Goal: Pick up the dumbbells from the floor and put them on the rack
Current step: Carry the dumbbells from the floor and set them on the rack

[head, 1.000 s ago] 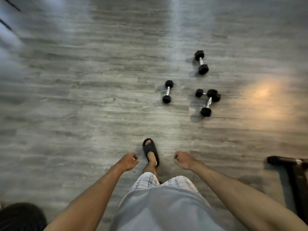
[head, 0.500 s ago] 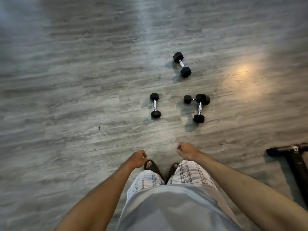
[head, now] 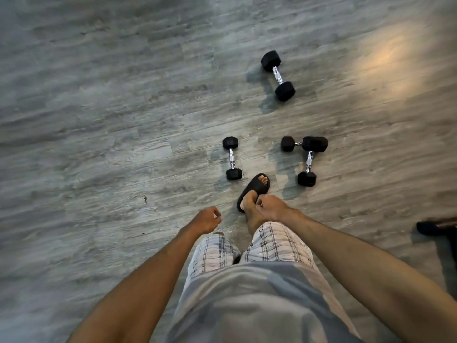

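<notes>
Several black hex dumbbells with chrome handles lie on the grey wood floor. The small dumbbell (head: 232,158) is nearest, just left of my foot. To the right, a dumbbell (head: 309,161) lies with a second one (head: 288,144) crossing behind its far head. A larger dumbbell (head: 278,76) lies farther off. My left hand (head: 207,219) and my right hand (head: 271,207) hang in front of my waist, fingers loosely curled, holding nothing. The rack is not in view.
My right foot in a black slide sandal (head: 254,189) is stepped forward between the near dumbbells. A black foot of some equipment (head: 431,227) juts in at the right edge. A bright light patch marks the floor at upper right.
I have walked closer to the dumbbells, which now appear larger and lower in view. My right foot has stepped forward. Both hands stay empty.
</notes>
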